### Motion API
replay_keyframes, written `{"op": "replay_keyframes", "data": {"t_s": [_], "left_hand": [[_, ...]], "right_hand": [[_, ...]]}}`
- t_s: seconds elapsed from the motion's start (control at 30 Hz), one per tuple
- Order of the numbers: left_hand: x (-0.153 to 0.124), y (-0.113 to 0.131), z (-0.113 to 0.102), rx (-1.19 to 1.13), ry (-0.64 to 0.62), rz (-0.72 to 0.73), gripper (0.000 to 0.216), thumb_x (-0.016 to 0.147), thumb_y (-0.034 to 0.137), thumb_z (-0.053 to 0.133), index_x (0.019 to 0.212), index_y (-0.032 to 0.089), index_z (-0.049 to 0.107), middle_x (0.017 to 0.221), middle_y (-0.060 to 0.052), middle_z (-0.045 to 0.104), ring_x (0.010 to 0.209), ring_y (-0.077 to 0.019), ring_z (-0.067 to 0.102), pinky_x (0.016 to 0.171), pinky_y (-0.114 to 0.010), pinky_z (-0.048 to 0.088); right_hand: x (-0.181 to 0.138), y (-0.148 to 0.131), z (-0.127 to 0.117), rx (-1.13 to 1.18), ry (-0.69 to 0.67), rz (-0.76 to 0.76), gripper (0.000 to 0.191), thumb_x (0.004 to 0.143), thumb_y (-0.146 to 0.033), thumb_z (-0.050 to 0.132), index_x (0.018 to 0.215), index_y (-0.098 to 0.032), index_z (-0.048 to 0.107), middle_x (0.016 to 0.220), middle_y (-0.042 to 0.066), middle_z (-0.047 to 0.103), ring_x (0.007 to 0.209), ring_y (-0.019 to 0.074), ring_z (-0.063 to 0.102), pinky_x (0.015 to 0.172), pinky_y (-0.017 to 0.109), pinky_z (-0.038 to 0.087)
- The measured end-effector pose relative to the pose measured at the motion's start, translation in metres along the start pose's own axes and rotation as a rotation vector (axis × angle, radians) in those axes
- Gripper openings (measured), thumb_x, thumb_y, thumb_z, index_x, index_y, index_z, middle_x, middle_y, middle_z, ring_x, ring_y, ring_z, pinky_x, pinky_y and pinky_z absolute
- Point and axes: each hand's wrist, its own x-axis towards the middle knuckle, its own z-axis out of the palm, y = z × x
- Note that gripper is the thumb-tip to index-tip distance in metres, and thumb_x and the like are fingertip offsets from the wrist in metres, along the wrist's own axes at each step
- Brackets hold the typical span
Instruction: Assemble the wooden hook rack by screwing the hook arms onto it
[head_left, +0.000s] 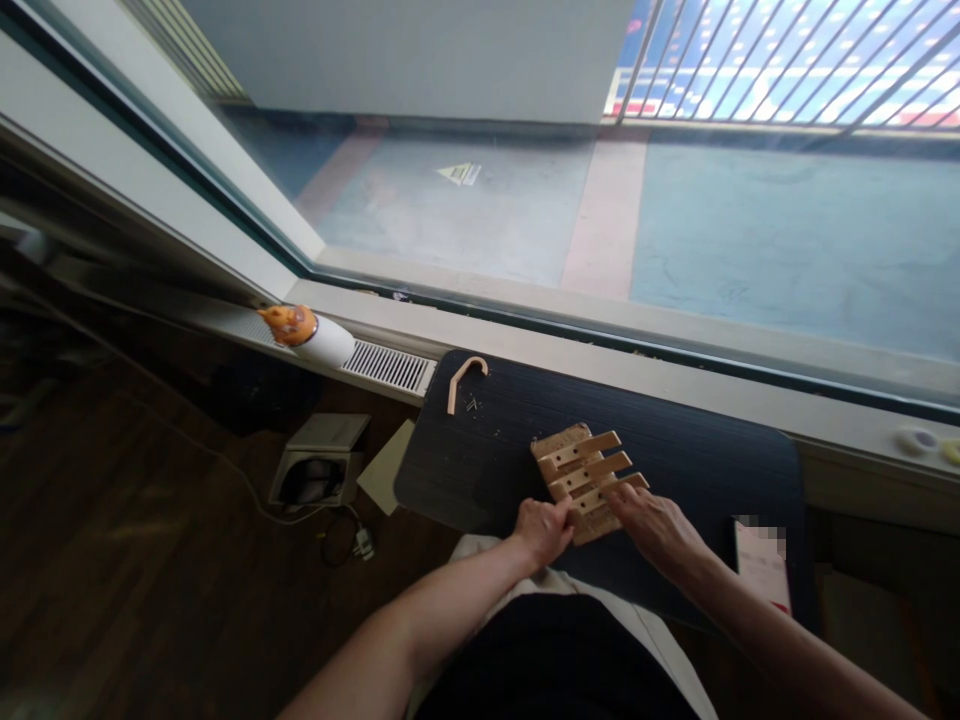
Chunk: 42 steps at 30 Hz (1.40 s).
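A small board (598,522) with a rough, cork-like surface lies on the dark table, turned at a slant. Three pale wooden pieces (592,468) sit side by side across it, with dark holes at their left parts and their right ends sticking out past the board. My left hand (544,532) is closed at the near left end of the nearest wooden piece. The fingers of my right hand (656,525) are closed around that same piece near its right end; its underside is hidden.
On the table (705,450) lie a curved wooden hook (460,380), several small metal screws (472,405) and a phone-like object (763,570). A white bottle with an orange top (322,340) stands by the window. An open box (321,465) and cables are on the floor.
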Motion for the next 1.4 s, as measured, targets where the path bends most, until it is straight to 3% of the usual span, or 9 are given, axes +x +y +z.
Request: {"op": "replay_keyframes", "data": {"t_s": [0.2,0.53,0.77,0.93,1.4], "left_hand": [[0.000,0.000,0.000,0.002,-0.004,-0.002,0.045,0.082,0.038,0.058,0.124,0.025,0.048,0.088,-0.005,0.073,0.081,-0.0235,0.069,0.076,-0.034,0.049],[0.000,0.000,0.001,0.001,-0.009,-0.008,0.045,0.083,0.038,0.056,0.125,0.025,0.049,0.089,-0.006,0.073,0.081,-0.0236,0.069,0.076,-0.034,0.049],[0.000,-0.001,0.000,-0.009,-0.004,-0.011,0.044,0.083,0.037,0.056,0.125,0.026,0.048,0.089,-0.004,0.073,0.081,-0.0225,0.069,0.076,-0.032,0.049],[0.000,0.000,0.000,-0.014,-0.001,-0.008,0.040,0.084,0.037,0.055,0.122,0.025,0.050,0.087,-0.004,0.073,0.080,-0.0232,0.069,0.075,-0.033,0.049],[0.000,0.000,-0.001,-0.006,-0.019,-0.003,0.044,0.083,0.037,0.056,0.125,0.026,0.049,0.090,-0.005,0.073,0.082,-0.0231,0.068,0.077,-0.034,0.048]], "right_hand": [[0.006,0.003,0.009,0.034,0.010,0.038,0.026,0.086,-0.008,0.039,0.096,-0.016,0.062,0.092,0.009,0.068,0.083,0.0195,0.066,0.066,0.027,0.045],[0.018,0.008,0.010,0.056,-0.007,0.203,0.021,0.086,-0.016,0.043,0.085,-0.018,0.064,0.081,0.008,0.071,0.071,0.0184,0.068,0.054,0.024,0.040],[0.002,0.003,-0.006,-0.009,0.029,0.055,0.030,0.083,-0.003,0.041,0.101,-0.017,0.060,0.100,0.012,0.065,0.088,0.0213,0.065,0.061,0.026,0.045],[-0.001,-0.002,-0.005,-0.023,0.016,-0.029,0.029,0.083,-0.002,0.040,0.096,-0.015,0.062,0.093,0.011,0.066,0.085,0.0215,0.064,0.063,0.027,0.045],[0.016,0.004,0.017,0.008,0.005,0.142,0.020,0.085,-0.010,0.040,0.084,-0.014,0.060,0.076,0.010,0.070,0.072,0.0183,0.068,0.056,0.024,0.041]]}}
